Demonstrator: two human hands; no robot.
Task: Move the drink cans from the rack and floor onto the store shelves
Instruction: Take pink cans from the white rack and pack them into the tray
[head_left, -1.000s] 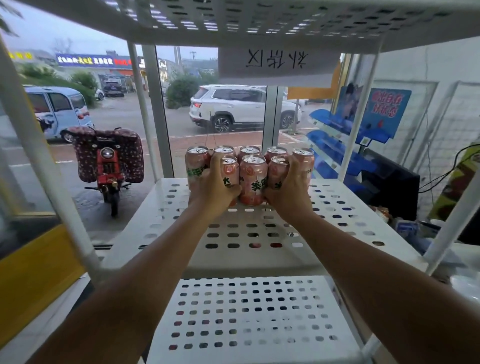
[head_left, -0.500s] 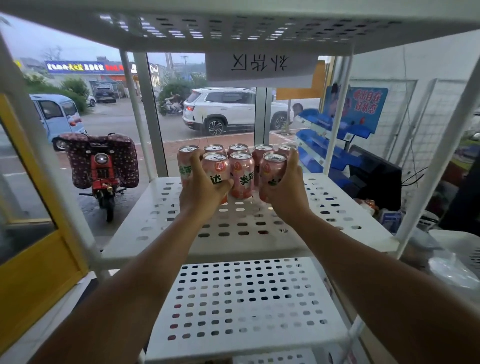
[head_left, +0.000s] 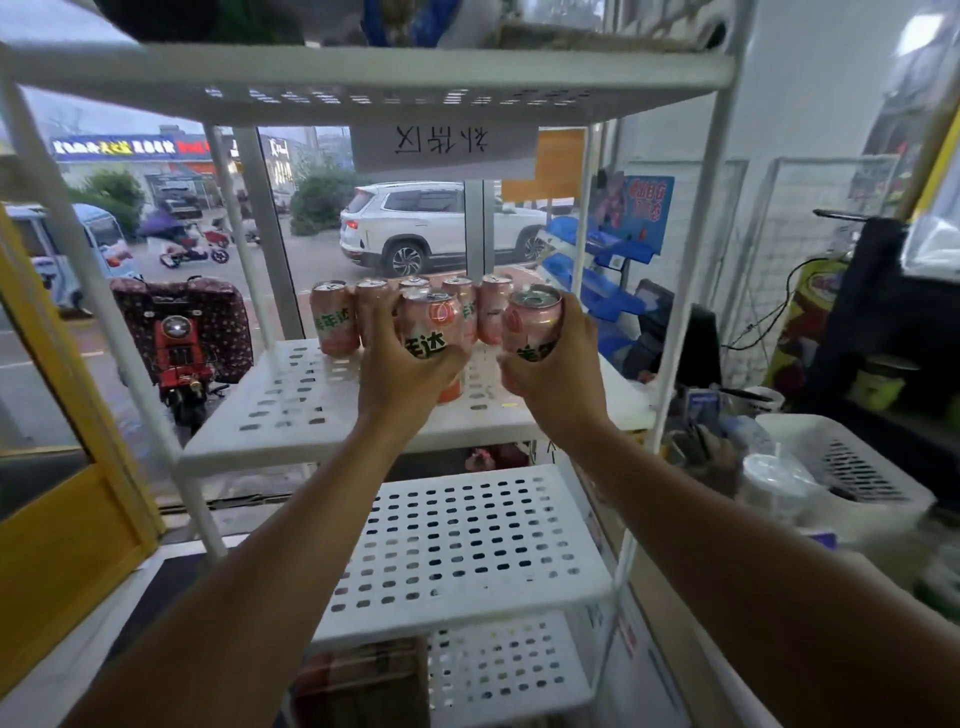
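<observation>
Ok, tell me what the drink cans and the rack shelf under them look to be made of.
Cans: probably aluminium, glossy pink print, with bare silvery tops and pull tabs. Shelf: white sheet punched with oval holes, smooth and slightly shiny; painted metal or plastic, I cannot tell which.

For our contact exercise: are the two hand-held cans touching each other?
Apart. The head view shows a plain gap between the left can, held by the left hand, and the right can, held by the right hand; back-row cans show through it.
</observation>
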